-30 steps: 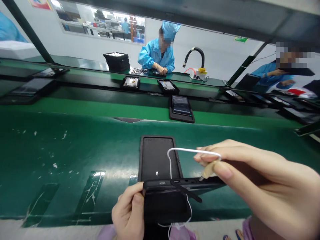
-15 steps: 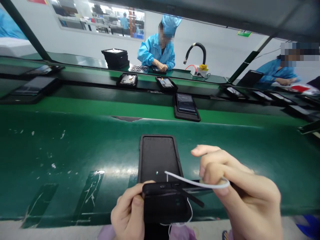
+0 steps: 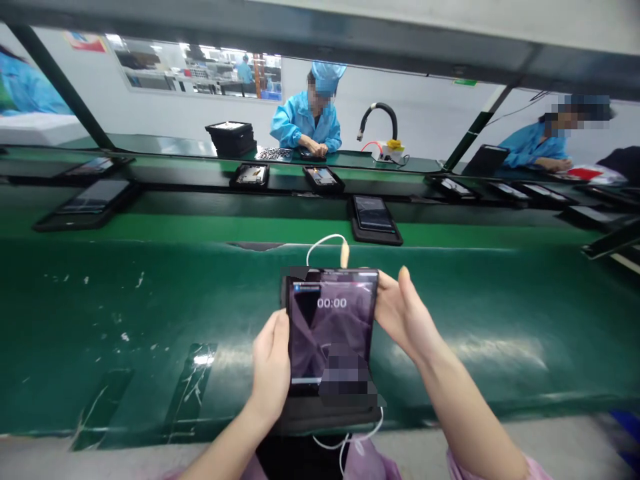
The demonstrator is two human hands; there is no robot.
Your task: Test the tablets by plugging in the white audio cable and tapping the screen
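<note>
A black tablet (image 3: 331, 333) is tilted up toward me, its lit screen showing "00:00". Wrapped round its left edge is my left hand (image 3: 273, 360), thumb at the front. My right hand (image 3: 400, 313) supports the upper right edge with fingers behind it and thumb raised off the screen. A plug with a cream-coloured grip (image 3: 345, 254) stands in the top edge, its thin white cable (image 3: 323, 239) looping left and behind the tablet. Below the tablet shows the front of a black tray (image 3: 330, 415); the rest is hidden.
Beyond the green bench (image 3: 165, 300), a tray holding another tablet (image 3: 374, 215) lies on the green strip. Further trayed devices (image 3: 323, 177) sit behind it. A co-worker (image 3: 307, 123) works opposite, near stacked black trays (image 3: 231, 139). More white cable (image 3: 345, 440) hangs at the bench edge.
The tablet has turned from edge-on to screen facing me. My right hand has let go of the white cable and moved to the tablet's right edge; the plug now stands in the top edge.
</note>
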